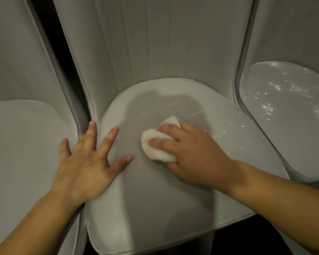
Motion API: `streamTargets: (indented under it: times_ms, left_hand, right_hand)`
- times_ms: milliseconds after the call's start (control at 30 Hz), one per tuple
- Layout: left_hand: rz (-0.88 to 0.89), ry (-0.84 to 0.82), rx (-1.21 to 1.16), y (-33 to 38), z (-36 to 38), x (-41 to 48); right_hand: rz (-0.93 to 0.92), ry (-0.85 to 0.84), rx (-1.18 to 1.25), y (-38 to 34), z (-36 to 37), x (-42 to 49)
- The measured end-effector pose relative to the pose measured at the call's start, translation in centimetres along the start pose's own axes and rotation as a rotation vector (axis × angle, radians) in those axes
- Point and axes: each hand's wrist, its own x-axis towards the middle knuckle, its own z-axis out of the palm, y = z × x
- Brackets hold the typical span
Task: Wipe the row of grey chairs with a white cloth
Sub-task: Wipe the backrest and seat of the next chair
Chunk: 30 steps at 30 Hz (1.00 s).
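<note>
— Two hands were down on the middle chair (155, 208). What were the nearer fingers doing?

— The left hand (85, 166) lay flat, its fingers straight and spread, gripping nothing. Its little finger reached over the seam onto the left chair (22, 144).

— And the other hand?

— The right hand (190, 157) had its fingers curled over the white cloth (158, 146). The cloth was bunched into a wad and pressed on the seat, just right of the left thumb's tip and not touching it.

— Beyond the fingertips?

— A shadow (164, 107) lay across the seat, and past it the ribbed backrest (155, 43) rose. Off to the right of the right hand's knuckles, the right chair (287, 144) glistened with bright specks (273, 100).
</note>
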Motion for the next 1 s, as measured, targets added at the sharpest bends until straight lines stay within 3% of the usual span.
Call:
streamTargets:
  times_ms: [133,267,333,433,500,600,833,933,1000]
  left_hand:
    - [0.005,0.011,0.007,0.0,0.1,0.0]
    - [0.010,0.015,0.002,0.0,0.0,-0.1]
    - [0.013,0.018,-0.004,0.0,0.0,-0.1]
    - [0.009,0.014,-0.002,0.0,0.0,-0.1]
    - [0.008,0.004,0.004,0.1,-0.1,-0.1]
    - [0.009,-0.015,0.005,0.1,-0.2,-0.1]
    - [0.015,-0.036,0.026,0.1,-0.5,-0.2]
    - [0.005,-0.043,0.032,0.3,-0.5,-0.1]
    - [-0.003,-0.057,0.035,0.3,-0.6,-0.1]
  right_hand:
    - [0.069,-0.006,-0.056,3.9,0.6,-1.0]
    - [0.402,-0.035,-0.145,9.1,-0.8,0.6]
    - [0.451,0.018,-0.097,9.0,-1.9,1.1]
    - [0.202,0.146,-0.055,4.8,-2.1,0.0]
    - [0.043,0.063,-0.035,1.1,-1.2,-1.7]
    - [0.072,0.015,-0.032,0.6,-0.1,-3.1]
    - [0.410,-0.005,-0.094,4.4,-1.6,-0.2]
    - [0.229,0.126,-0.009,-0.3,-2.4,-0.1]
    - [0.047,0.054,0.020,-4.1,-1.2,-1.7]
